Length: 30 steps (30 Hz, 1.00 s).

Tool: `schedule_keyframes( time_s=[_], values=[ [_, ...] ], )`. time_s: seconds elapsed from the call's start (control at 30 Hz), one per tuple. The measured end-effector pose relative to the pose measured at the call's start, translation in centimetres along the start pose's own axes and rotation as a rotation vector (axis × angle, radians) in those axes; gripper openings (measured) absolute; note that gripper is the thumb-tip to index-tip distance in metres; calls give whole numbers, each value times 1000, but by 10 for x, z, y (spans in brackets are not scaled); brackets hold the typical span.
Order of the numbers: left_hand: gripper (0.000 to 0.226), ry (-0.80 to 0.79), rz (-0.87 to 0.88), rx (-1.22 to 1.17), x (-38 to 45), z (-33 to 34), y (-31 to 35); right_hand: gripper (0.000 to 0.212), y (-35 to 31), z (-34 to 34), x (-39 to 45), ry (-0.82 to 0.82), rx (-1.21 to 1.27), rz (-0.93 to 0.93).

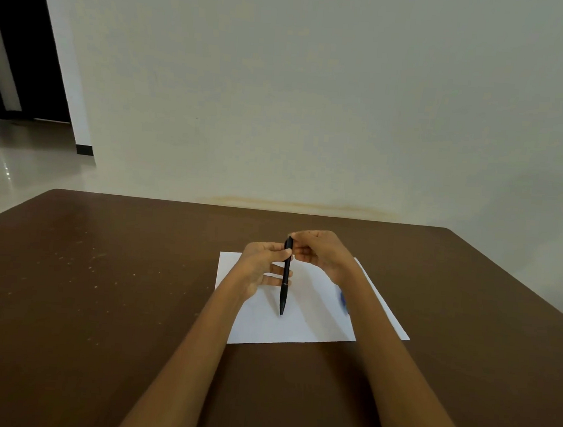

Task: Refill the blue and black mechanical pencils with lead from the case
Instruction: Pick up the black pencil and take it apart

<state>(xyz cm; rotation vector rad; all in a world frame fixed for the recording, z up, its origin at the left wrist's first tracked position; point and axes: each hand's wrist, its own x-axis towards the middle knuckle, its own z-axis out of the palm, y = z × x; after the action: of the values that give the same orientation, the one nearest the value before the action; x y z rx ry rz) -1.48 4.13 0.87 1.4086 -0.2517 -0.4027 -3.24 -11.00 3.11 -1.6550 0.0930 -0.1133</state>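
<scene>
While held tip-down above the paper [301, 329] mid-table [99, 283], black pencil [285, 281] pinched near its top by left hand [262, 265]; right hand [320, 253] gripping its cap end; blue pencil [344, 302] lying on paper's right part.

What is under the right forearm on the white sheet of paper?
A small blurred blue object shows on the white sheet of paper beside the right forearm. It may be the blue pencil; the arm covers the rest, so nothing more can be told.
</scene>
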Motion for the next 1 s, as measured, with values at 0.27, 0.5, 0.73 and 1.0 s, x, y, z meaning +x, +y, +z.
schedule_keyframes(
  time_s=[0.27, 0.5, 0.73, 1.0],
  values=[
    [11, -73, -4, 53, -2, 0, 2, 20, -2, 5, 3, 102, -4, 41],
    [13, -75, -47, 59, -2, 2, 1, 20, 3, -3, 6, 196, 81, 20],
    [17, 18, -61, -70, -3, -1, 3, 23, 19, -20, 14, 243, -792, -14],
    [2, 48, -82, -100, -3, -1, 2, 17, 18, -14, 20, 179, -1033, 54]
  ],
)
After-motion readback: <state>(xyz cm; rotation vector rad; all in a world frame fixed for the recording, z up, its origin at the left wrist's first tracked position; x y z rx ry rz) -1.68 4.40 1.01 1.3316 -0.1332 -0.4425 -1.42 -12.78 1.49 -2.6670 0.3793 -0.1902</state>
